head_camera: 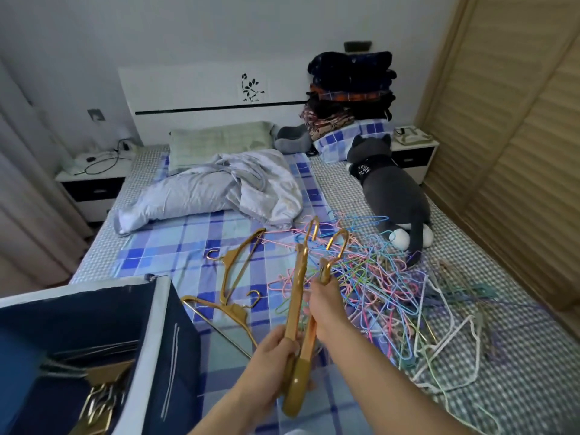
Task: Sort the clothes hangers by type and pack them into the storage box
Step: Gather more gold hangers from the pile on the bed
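Two gold hangers (pixel 296 312) are held together above the bed (pixel 175 246), hooks pointing away from the person. The left hand (pixel 274 356) grips them near their lower end, fingers curled round the arms. The right hand (pixel 326 304) grips farther up, its fingers closed on a gold hanger just below the hooks. Two more gold hangers lie loose on the checked sheet, one (pixel 238 262) near the middle of the bed, one (pixel 219 312) just beside the box (pixel 150 340). The dark blue box stands at lower left, with gold hangers (pixel 97 400) already inside. A tangled pile of thin coloured wire hangers (pixel 376 277) spreads to the right, reaching a grey plush cat (pixel 392 189). White wire hangers (pixel 445 350) lie at the pile's near edge.
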{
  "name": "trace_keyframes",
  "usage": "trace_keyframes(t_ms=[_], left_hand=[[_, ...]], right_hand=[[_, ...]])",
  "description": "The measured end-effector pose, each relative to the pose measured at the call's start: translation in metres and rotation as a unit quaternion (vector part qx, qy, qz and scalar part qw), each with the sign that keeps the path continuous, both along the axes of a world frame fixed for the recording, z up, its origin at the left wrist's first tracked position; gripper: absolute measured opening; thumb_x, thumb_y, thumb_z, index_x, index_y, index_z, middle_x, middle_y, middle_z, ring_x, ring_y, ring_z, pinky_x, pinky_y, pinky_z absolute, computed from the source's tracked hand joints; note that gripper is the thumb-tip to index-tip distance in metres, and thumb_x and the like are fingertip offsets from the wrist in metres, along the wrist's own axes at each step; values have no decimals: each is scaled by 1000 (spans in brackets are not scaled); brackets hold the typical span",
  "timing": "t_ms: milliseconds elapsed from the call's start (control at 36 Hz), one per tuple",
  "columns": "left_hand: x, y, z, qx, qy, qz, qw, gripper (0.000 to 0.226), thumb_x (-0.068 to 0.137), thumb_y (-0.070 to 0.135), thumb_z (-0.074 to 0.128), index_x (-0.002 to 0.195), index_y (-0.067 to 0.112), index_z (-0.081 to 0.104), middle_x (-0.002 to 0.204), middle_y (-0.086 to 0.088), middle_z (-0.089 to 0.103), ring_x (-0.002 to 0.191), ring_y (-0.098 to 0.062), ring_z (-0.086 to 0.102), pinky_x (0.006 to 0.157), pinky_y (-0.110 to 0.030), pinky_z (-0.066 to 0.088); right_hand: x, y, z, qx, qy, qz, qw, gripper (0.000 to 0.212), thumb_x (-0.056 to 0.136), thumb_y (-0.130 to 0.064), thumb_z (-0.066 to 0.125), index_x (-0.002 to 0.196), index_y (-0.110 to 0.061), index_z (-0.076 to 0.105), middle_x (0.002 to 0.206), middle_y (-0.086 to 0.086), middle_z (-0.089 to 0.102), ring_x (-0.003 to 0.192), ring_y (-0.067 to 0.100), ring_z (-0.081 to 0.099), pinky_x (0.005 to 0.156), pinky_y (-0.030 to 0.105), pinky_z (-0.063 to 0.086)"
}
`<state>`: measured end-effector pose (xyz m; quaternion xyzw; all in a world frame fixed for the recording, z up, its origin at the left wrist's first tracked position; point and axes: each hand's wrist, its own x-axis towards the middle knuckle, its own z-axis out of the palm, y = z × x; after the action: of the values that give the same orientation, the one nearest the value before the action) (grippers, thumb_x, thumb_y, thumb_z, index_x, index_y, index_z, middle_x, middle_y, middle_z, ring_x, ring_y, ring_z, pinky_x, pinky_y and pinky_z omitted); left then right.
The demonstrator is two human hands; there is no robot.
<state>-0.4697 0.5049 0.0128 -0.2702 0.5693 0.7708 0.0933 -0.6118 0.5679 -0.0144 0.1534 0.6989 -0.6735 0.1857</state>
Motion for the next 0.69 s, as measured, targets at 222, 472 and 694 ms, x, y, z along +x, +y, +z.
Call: trace_keyframes(t_ms=[222, 472, 694], left_hand=[[5, -9, -6, -43, 19, -14, 999, 33, 81, 18, 83, 104, 7, 62, 75, -1, 66, 73, -17, 59, 76, -36, 50], [11, -29, -17, -177, 13, -58, 982, 14, 94, 22, 73, 101, 12, 68, 70, 4, 65, 66, -12, 58, 76, -38, 55], [13, -32, -11, -258, 13, -109, 960, 9, 96, 21, 68, 105, 19, 65, 82, -5, 71, 65, -12, 70, 61, -23, 59]], right_hand=[[5, -1, -2, 1, -37, 32, 999, 22, 101, -27, 43, 120, -20, 49, 97, 6, 61, 87, 24, 61, 81, 43, 52], [-40, 42, 32, -121, -78, 17, 989, 21, 94, -36, 57, 104, -18, 58, 99, 9, 55, 98, 28, 52, 86, 45, 50], [-80, 44, 46, 94, -34, 107, 989, 15, 95, -3, 54, 109, -2, 56, 109, 24, 65, 91, 32, 68, 72, 42, 61]])
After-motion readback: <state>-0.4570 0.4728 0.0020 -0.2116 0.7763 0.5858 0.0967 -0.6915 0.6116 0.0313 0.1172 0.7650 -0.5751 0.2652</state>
